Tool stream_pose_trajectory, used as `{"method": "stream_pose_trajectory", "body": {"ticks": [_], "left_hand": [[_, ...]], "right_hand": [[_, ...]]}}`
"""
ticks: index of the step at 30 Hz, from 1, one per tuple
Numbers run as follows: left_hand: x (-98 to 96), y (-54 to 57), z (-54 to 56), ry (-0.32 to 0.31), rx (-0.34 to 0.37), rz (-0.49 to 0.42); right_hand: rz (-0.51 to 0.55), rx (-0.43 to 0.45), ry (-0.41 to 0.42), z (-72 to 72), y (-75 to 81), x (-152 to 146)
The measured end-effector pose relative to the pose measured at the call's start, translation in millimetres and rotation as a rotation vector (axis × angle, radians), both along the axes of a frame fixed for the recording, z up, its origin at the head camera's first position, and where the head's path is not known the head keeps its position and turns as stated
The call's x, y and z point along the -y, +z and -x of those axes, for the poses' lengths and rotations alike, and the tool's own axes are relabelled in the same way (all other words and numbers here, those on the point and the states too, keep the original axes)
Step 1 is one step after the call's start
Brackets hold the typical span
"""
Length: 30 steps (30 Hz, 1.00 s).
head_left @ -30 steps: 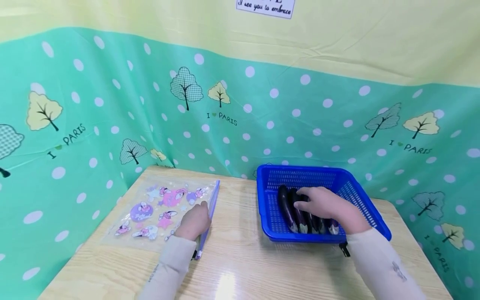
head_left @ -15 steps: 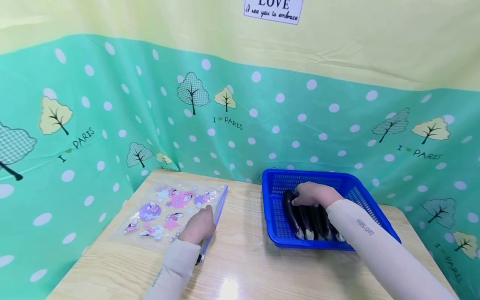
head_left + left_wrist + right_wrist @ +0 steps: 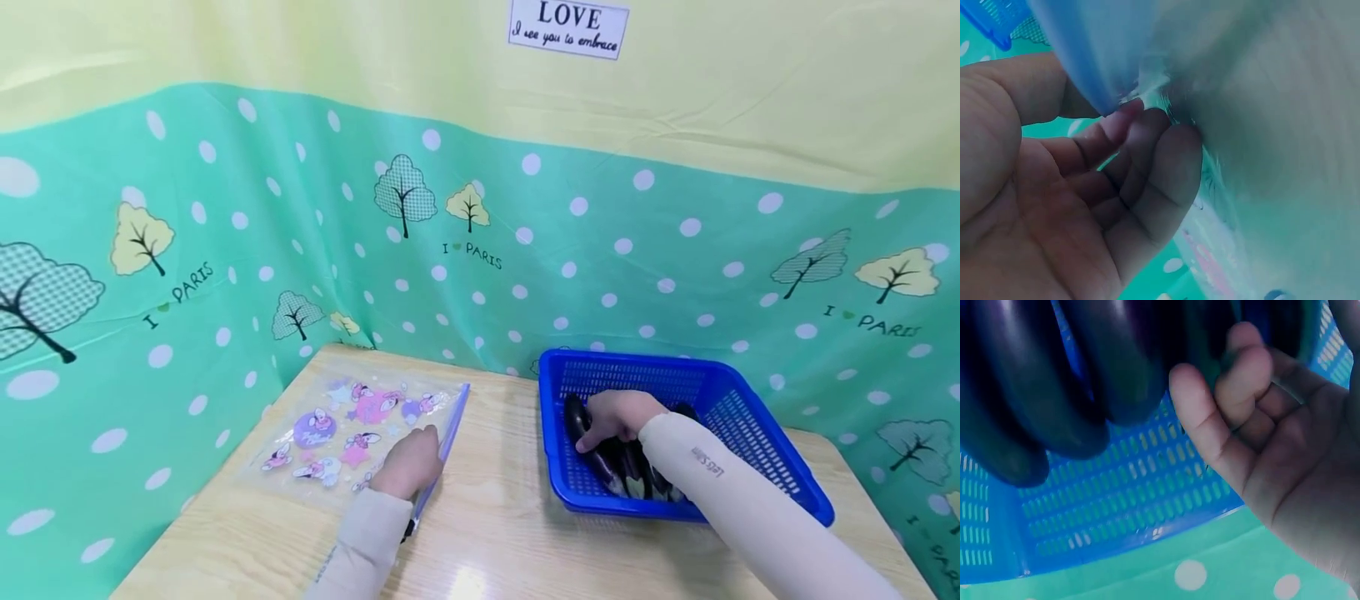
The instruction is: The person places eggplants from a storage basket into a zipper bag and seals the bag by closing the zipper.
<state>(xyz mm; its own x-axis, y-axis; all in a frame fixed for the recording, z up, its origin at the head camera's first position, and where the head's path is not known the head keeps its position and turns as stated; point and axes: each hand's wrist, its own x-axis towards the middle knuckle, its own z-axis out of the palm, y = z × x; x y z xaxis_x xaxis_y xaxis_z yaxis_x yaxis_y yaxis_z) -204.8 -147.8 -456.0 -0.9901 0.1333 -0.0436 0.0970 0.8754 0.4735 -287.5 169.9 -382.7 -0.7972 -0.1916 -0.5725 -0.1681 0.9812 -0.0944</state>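
My left hand point(image 3: 411, 464) pinches the purple zip edge of a clear zip bag point(image 3: 356, 457) printed with pink and purple cartoons. In the left wrist view its thumb and fingertips meet at the bag's edge point(image 3: 1094, 69). Inside a blue plastic basket point(image 3: 550, 433), several dark purple eggplants lie side by side. My right hand point(image 3: 622, 412) reaches in and grips the leftmost eggplant point(image 3: 576, 417), thumb on its outer side. In the right wrist view the curled fingers point(image 3: 1194, 406) sit beside that eggplant, and other eggplants point(image 3: 1022, 381) hang to their left.
A pale wooden table point(image 3: 495, 467) carries the bag at left and the basket at right. Behind them hangs a green and yellow cloth point(image 3: 502, 208) with trees and dots, close along the table's back edge.
The right hand has moved down and left in the basket, from above the eggplants onto the leftmost one. The left hand keeps holding the bag edge; the head view has shifted slightly.
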Motion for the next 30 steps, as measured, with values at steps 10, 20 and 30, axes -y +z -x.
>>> {"method": "stream_pose_trajectory", "body": {"ticks": [10,20,30], "left_hand": [[8.2,5.4,7.9,0.103,-0.056,-0.149],[12.0,6.9,18.7,0.15,-0.167,-0.272],[18.3,0.5,12.1,0.168,-0.144,-0.421]], "right_hand": [[0.033,0.04,-0.035,-12.6,3.6,5],[0.245,0.07,-0.055,-10.4,20.1,-14],[0.394,0.121,-0.16,-18.0,22.4,-31]]}}
